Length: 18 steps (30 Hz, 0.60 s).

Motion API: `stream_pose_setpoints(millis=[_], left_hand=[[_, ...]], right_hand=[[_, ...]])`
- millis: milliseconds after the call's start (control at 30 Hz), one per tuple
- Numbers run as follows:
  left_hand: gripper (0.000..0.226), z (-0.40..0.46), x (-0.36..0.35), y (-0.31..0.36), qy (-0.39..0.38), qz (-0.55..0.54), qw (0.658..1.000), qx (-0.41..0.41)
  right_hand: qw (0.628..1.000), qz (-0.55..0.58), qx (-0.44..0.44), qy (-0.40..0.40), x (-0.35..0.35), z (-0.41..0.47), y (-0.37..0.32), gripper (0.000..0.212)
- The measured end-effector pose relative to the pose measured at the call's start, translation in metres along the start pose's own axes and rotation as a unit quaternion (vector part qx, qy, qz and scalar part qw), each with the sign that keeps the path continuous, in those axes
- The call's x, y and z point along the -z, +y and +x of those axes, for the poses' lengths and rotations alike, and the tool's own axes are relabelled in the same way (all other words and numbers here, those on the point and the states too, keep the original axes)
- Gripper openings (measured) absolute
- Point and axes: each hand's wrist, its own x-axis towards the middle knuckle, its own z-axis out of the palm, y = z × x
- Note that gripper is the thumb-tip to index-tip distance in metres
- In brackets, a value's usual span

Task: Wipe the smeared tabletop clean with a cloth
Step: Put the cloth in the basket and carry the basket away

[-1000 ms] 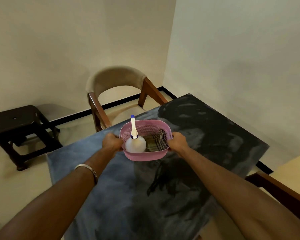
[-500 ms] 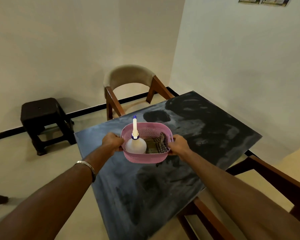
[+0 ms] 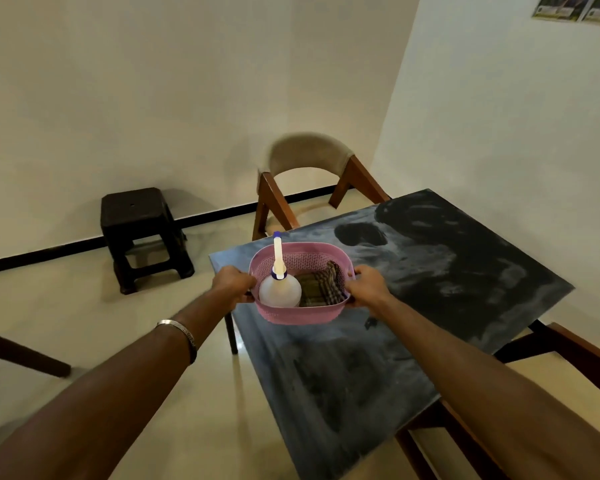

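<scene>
A pink perforated basket (image 3: 302,315) is held in the air above the left part of the dark tabletop (image 3: 465,271), which is covered in pale grey smears. My left hand (image 3: 232,283) grips its left rim and my right hand (image 3: 367,286) grips its right rim. Inside the basket stand a white squeeze bottle (image 3: 280,289) with a long nozzle and blue tip, and a folded checked cloth (image 3: 321,285) to the bottle's right.
A padded wooden armchair (image 3: 309,157) stands at the table's far end. A dark plastic stool (image 3: 137,216) sits by the wall to the left. Wooden chair frames show at the right edge (image 3: 575,351) and at the left edge (image 3: 11,351). Walls close the corner behind.
The view has pulled back and to the left, so the table now lies further right and the stool nearer the middle. Both hands keep hold of the basket, raised over the table's left part.
</scene>
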Motion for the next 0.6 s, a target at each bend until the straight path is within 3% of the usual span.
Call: stream_pose_setpoints(millis=[67, 167, 600], left_hand=[[0.023, 0.006, 0.024, -0.003, 0.003, -0.008, 1.000, 0.002], [0.030, 0.019, 0.063, -0.008, 0.007, -0.014, 1.000, 0.000], [0.026, 0.118, 0.219, -0.020, 0.055, -0.033, 0.997, 0.032]], right_hand=[[1.000, -0.009, 0.004, -0.011, -0.020, 0.002, -0.016, 0.003], [1.000, -0.020, -0.001, -0.019, -0.057, 0.008, -0.042, 0.013], [0.996, -0.013, 0.030, -0.080, -0.215, 0.075, -0.160, 0.013]])
